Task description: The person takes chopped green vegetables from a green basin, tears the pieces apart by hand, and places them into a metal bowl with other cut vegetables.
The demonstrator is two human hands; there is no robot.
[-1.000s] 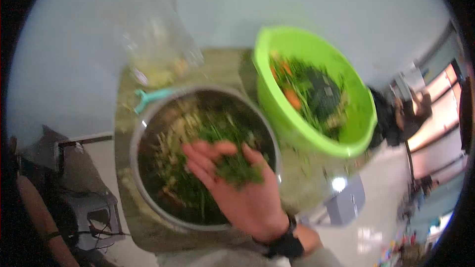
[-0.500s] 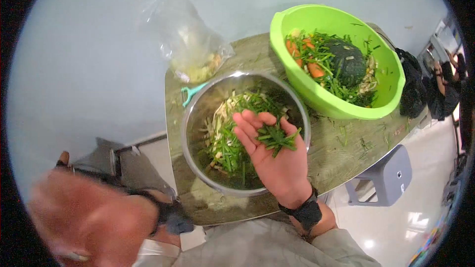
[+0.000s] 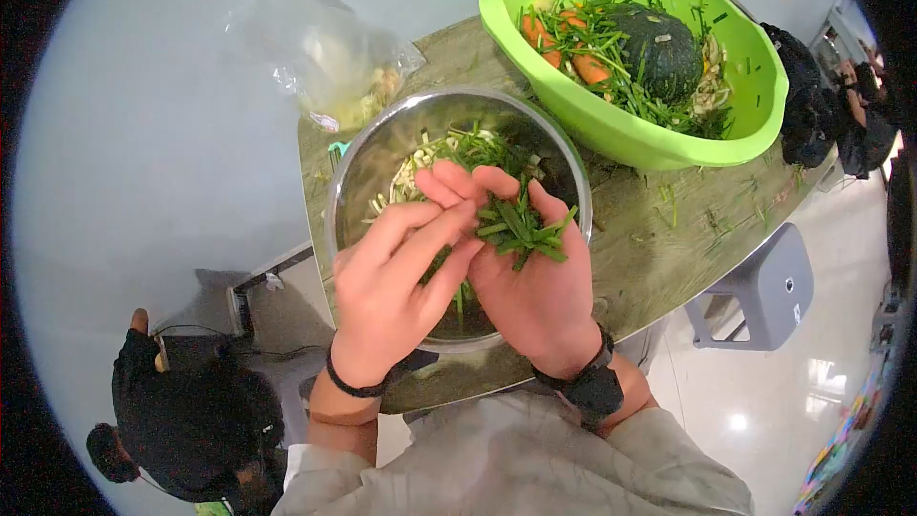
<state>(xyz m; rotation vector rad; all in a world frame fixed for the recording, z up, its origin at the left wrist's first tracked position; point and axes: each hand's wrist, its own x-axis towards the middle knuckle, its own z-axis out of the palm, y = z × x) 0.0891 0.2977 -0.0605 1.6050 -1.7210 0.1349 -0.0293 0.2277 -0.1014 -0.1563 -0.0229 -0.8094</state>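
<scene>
My right hand (image 3: 540, 277) is palm up above a steel bowl (image 3: 339, 220), cupped under a small heap of cut green stems (image 3: 521, 227). From the left, my left hand (image 3: 396, 268) reaches over the bowl, with its fingertips pinched together against the fingers of my right hand, at the edge of the heap. What those fingertips hold, if anything, is hidden. Inside the bowl lie chopped greens and pale stem pieces (image 3: 473, 148), partly covered by both hands.
A green basin (image 3: 611, 124) with a dark green squash (image 3: 659, 53), carrots (image 3: 587, 67) and greens stands back right. A clear plastic bag (image 3: 334, 67) is back left. A grey stool (image 3: 764, 287) stands at right. A person in black (image 3: 196, 411) is at lower left.
My left hand has come in from the lower left to touch my right hand. The stems remain in my right palm. The view has shifted, and the person in black now shows.
</scene>
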